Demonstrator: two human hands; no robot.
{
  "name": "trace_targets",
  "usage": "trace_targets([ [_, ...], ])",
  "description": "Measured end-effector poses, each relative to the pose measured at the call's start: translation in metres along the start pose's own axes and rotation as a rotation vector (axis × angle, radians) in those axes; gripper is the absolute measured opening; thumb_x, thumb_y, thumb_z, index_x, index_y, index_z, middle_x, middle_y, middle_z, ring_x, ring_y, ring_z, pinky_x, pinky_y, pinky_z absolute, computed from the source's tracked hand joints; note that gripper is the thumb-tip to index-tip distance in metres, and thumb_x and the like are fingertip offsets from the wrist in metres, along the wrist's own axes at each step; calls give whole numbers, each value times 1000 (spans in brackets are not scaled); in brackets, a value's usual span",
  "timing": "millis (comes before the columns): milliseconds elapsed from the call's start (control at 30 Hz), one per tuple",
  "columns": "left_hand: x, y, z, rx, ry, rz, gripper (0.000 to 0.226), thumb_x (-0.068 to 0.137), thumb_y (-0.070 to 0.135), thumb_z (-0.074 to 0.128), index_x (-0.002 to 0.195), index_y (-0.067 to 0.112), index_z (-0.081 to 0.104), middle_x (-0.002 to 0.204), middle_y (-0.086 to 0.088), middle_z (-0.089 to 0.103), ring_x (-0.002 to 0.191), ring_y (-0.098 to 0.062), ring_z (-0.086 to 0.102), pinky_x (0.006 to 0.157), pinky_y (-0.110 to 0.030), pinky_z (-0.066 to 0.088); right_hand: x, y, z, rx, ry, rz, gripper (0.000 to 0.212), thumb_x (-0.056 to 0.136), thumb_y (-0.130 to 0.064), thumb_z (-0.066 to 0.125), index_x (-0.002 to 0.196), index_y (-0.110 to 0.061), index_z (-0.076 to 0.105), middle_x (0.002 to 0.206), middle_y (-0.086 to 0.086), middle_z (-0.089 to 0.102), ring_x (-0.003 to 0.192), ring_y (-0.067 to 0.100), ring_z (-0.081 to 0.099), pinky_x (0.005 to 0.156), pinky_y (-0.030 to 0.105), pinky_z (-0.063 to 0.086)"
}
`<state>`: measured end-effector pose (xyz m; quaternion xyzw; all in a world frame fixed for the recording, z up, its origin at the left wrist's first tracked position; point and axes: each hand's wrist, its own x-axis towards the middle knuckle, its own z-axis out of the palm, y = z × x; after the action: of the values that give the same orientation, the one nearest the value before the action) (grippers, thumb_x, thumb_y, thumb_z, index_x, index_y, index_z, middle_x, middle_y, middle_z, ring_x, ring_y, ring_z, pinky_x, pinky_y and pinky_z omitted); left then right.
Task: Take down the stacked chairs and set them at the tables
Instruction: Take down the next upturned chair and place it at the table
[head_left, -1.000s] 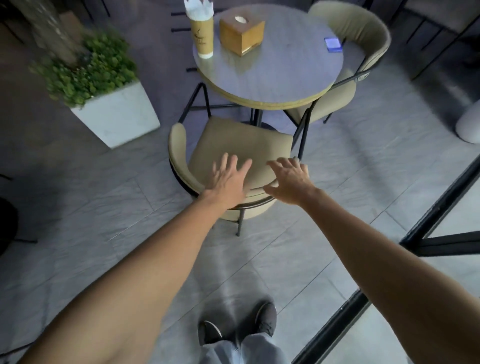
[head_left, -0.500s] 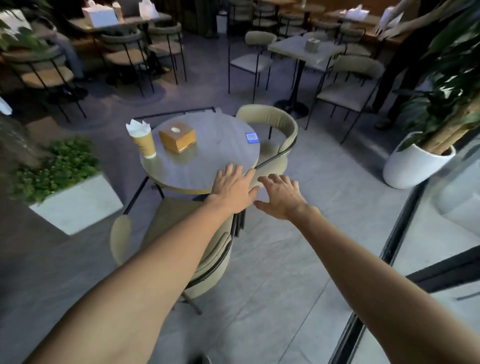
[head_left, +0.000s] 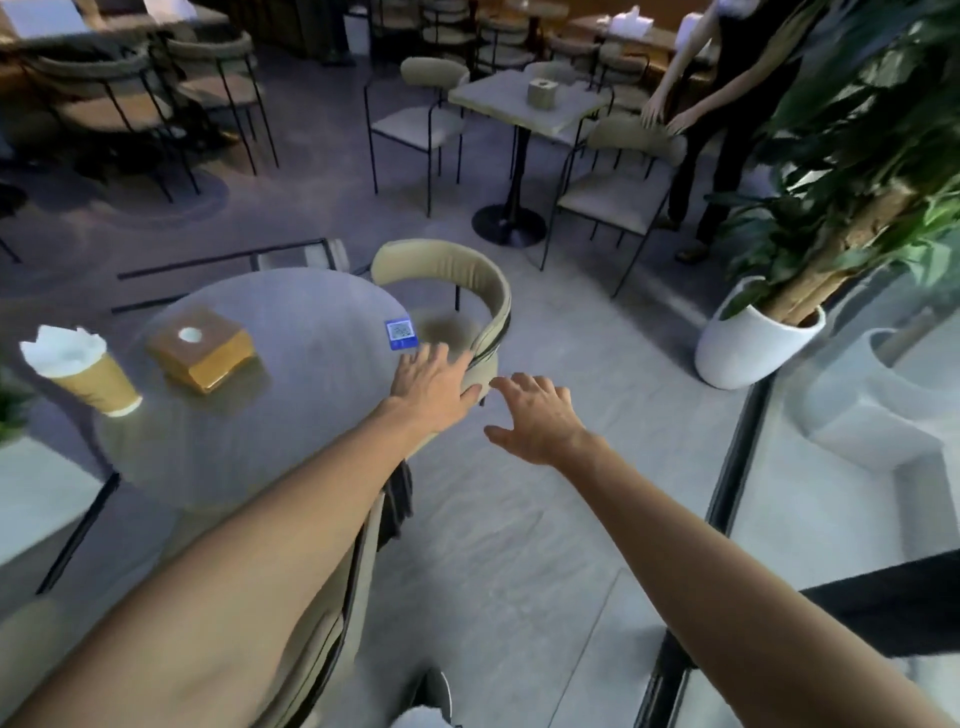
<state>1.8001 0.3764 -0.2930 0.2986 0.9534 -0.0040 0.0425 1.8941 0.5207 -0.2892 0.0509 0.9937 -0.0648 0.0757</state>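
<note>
Hovering at the middle of the frame, your left hand (head_left: 434, 387) had its fingers straight and slightly spread and held nothing. Its fingertips lay over the near end of the curved backrest of the beige chair (head_left: 447, 265); whether they touched it could not be told. Your right hand (head_left: 535, 415) was just to the right, fingers fanned and empty, above the floor and apart from that chair. The chair stood tucked at the far right side of the round table (head_left: 249, 447), just beyond both hands. A second beige chair (head_left: 358, 582) stood at the table's near side, lower centre, mostly hidden under your left forearm. On the table were a paper cup (head_left: 96, 384) stuffed with napkins, a wooden tissue box (head_left: 202, 353) and a blue QR card (head_left: 401, 334). At upper right another person (head_left: 737, 78) had both hands on a chair back.
</note>
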Motion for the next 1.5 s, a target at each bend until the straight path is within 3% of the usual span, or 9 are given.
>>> trace_targets([
  [333, 226, 67, 22, 17, -47, 6, 47, 99, 48, 39, 141, 26, 41, 134, -12, 49, 125, -34, 43, 101, -49, 33, 174, 162, -17, 36, -18, -14, 68, 89, -51, 57, 148, -26, 33, 148, 6, 41, 135, 32, 37, 107, 49, 31],
  [700, 428, 107, 26, -108, -92, -337, 49, 100, 45, 41, 145, 26, 35, 136, -11, 48, 129, -33, 43, 106, -50, 33, 399, 302, -67, -31, -89, -263, 66, 93, -52, 53, 149, -25, 31, 149, 6, 40, 136, 33, 37, 108, 50, 31],
  [867, 516, 73, 24, -89, -38, -483, 52, 98, 48, 40, 145, 24, 39, 132, -11, 51, 123, -33, 47, 100, -45, 34, 507, 320, -83, -61, -116, -404, 65, 94, -48, 52, 150, -24, 30, 150, 8, 38, 136, 34, 35, 109, 49, 30],
  [1100, 640, 5, 24, -174, -53, -678, 66, 100, 52, 37, 157, 23, 22, 148, -13, 40, 134, -35, 40, 109, -47, 32, 663, 313, -101, -115, -181, -529, 64, 95, -46, 50, 152, -25, 29, 154, 6, 36, 139, 33, 34, 110, 49, 28],
  [1267, 709, -41, 5, -172, -30, -808, 62, 99, 54, 35, 153, 25, 30, 144, -12, 44, 132, -35, 41, 107, -49, 31, 763, 303, -136, -136, -143, -626, 64, 94, -44, 53, 151, -24, 32, 152, 7, 38, 137, 34, 36, 108, 46, 30],
  [1500, 788, -123, -7, -165, -52, -1031, 64, 100, 53, 34, 155, 21, 25, 148, -17, 37, 134, -39, 36, 110, -53, 30, 909, 268, -154, -141, -113, -852, 63, 93, -40, 55, 149, -24, 34, 150, 6, 40, 136, 33, 37, 108, 46, 31],
])
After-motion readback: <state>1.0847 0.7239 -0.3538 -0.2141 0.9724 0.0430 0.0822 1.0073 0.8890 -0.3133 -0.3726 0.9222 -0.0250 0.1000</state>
